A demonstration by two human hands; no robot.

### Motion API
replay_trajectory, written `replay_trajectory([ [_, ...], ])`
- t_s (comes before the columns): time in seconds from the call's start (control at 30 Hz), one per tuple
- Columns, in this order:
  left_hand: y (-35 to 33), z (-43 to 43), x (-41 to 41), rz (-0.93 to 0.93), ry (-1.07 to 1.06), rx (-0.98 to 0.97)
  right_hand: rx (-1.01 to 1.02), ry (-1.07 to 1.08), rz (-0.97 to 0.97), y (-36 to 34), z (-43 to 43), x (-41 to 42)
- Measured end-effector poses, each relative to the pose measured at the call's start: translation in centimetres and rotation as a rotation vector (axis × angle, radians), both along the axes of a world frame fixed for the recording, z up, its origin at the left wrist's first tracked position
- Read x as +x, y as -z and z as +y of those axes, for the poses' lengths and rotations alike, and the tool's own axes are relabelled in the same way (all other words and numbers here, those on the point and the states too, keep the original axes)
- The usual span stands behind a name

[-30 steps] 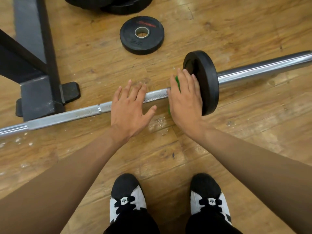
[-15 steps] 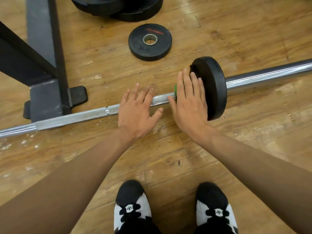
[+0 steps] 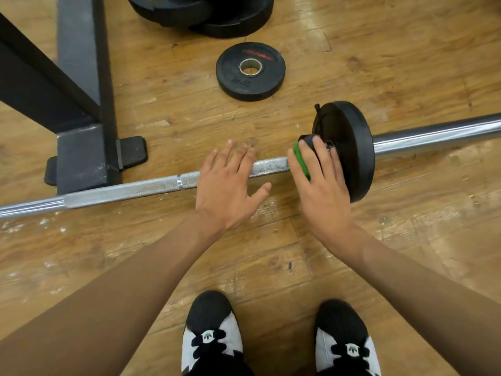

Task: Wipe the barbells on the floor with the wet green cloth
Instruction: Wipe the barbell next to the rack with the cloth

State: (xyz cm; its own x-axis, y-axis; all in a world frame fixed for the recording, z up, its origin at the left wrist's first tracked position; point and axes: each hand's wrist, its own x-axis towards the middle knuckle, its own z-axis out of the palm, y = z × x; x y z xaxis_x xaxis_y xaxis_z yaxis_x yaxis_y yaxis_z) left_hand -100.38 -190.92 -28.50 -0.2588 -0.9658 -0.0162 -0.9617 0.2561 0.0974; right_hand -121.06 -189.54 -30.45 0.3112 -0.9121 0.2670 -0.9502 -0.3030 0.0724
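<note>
A steel barbell (image 3: 130,189) lies across the wooden floor, with a black plate (image 3: 356,147) standing on its right sleeve (image 3: 439,132). My left hand (image 3: 227,191) rests flat on the knurled shaft, fingers spread and straight. My right hand (image 3: 322,196) is just left of the plate, its fingers bent over the bar's black collar. It holds the green cloth (image 3: 301,161) against the bar. Only a strip of cloth shows between thumb and forefinger.
A small loose black plate (image 3: 250,71) lies flat beyond the bar, and a stack of larger plates (image 3: 206,12) sits at the top edge. A dark metal rack base (image 3: 80,156) stands at the left, touching the bar. My two shoes (image 3: 211,337) are below.
My right hand's fingers have gone from lying straight along the plate to bending over the cloth and collar. The left hand stays flat on the shaft.
</note>
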Motion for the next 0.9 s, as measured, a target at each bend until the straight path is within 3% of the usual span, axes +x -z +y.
replay_trajectory([
  [0.13, 0.3, 0.5, -0.1, -0.006, 0.009, -0.014, 0.022, 0.041, 0.004, -0.7, -0.9, 0.6],
  [0.3, 0.2, 0.8, -0.1, -0.01, 0.012, -0.006, 0.237, 0.232, -0.042, -4.1, -6.8, 3.4],
  [0.57, 0.9, 2.9, -0.4, -0.016, 0.026, -0.059, -0.068, 0.03, -0.138, 0.2, 0.4, 0.0],
  [0.67, 0.9, 3.7, -0.4, 0.022, 0.035, -0.051, 0.016, 0.166, -0.127, -1.6, -1.1, 2.6],
  [0.73, 0.4, 4.0, -0.2, 0.096, 0.046, -0.005, 0.105, 0.129, -0.112, -2.2, -1.1, 4.3],
  [0.83, -0.7, 5.1, 2.1, 0.275, -0.008, -0.006, 0.149, 0.037, -0.268, -1.0, 0.6, 6.0],
  [0.9, -1.2, 6.3, 5.1, 0.273, -0.1, -0.104, 0.143, 0.064, -0.411, -0.7, 1.2, 6.4],
])
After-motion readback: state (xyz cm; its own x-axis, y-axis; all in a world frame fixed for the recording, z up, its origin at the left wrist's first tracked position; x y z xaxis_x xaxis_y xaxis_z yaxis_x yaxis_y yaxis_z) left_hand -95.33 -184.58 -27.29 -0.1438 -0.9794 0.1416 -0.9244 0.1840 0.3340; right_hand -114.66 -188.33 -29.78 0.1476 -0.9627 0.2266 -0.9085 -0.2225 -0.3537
